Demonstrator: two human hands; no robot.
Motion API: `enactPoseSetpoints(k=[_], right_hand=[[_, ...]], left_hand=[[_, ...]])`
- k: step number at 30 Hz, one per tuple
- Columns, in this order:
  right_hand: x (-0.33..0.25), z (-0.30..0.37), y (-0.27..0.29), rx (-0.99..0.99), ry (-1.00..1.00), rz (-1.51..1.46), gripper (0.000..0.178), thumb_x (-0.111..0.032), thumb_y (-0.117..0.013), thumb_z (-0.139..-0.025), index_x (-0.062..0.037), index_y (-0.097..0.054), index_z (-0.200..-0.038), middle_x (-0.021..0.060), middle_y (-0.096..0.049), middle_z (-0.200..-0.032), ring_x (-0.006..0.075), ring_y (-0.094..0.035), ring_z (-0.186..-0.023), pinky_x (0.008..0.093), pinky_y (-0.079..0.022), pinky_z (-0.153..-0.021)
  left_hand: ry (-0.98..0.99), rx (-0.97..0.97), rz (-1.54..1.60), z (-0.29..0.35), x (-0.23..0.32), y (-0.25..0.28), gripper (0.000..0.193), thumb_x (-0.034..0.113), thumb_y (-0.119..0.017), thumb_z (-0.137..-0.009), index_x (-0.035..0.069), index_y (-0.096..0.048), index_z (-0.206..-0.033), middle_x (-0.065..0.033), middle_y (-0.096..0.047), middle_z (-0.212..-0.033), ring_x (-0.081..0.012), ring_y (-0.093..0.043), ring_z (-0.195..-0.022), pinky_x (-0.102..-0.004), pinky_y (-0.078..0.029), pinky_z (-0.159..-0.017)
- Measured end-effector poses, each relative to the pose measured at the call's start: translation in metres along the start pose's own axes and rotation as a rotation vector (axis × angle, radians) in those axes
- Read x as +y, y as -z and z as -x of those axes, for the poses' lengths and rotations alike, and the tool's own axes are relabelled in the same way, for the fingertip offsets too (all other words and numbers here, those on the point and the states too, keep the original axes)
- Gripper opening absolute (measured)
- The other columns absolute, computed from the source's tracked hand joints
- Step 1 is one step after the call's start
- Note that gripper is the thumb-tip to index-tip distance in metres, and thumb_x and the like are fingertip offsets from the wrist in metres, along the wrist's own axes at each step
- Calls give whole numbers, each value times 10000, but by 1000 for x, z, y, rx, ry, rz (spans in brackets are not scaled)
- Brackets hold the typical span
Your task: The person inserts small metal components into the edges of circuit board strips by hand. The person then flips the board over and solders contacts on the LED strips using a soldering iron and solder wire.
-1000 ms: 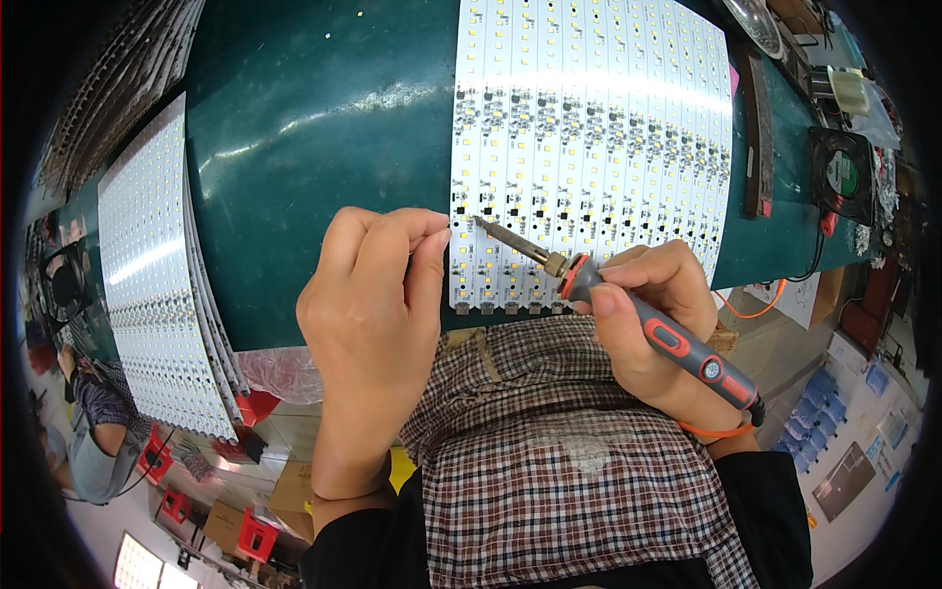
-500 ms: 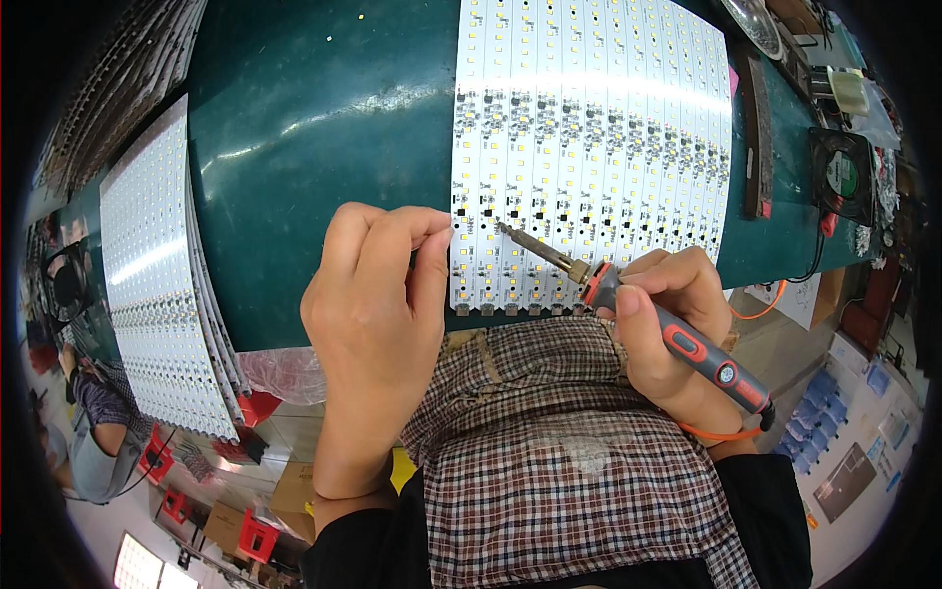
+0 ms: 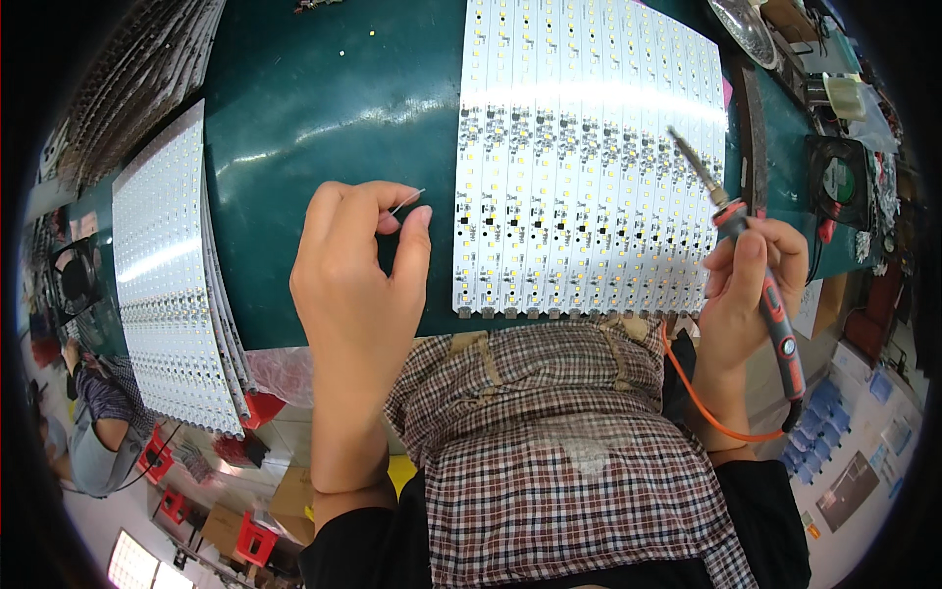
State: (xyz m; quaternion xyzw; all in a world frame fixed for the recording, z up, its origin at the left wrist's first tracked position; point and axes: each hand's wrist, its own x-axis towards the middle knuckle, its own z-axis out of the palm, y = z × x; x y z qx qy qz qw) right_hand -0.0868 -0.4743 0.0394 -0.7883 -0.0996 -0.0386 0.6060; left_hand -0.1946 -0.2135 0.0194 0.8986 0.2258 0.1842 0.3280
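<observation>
My right hand [image 3: 738, 304] grips a grey and red soldering iron [image 3: 777, 319], its metal tip raised over the right part of a white LED circuit board panel [image 3: 589, 182]. The panel is made of many narrow strips with small yellow LEDs and dark components. Left of the panel, my left hand [image 3: 355, 260] hovers over the green table, thumb and index finger curved and apart at the tips. A thin, pale piece of solder wire [image 3: 408, 202] sticks out by its fingers. Neither the wire nor the iron tip visibly touches the panel.
More LED panels [image 3: 162, 265] lie stacked at the left of the green table [image 3: 314, 128]. A dark bar [image 3: 754, 137] lies right of the panel, with a black fan [image 3: 839, 177] beyond. The orange cord [image 3: 702, 417] hangs near my right wrist. Another person [image 3: 103, 432] sits far left.
My right hand has carried the soldering iron up and right, away from the panel's left strips. My left hand has drawn slightly left, its fingertips parting and the wire now showing.
</observation>
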Motion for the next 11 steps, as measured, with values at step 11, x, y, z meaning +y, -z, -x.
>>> enactPoseSetpoints(k=[11], right_hand=[[46,-18,29,-15,232,652,371,-151,-652,-998,-68,-602,-1356,83,-747,-997,80,-648,-743,180,-503,-664]], left_hand=[[145,-149,120,-23,9,-5,188,156,-741,-861,65,-764,-1024,-78,-579,-733,-188,-538,-621,-337,-445,-592]])
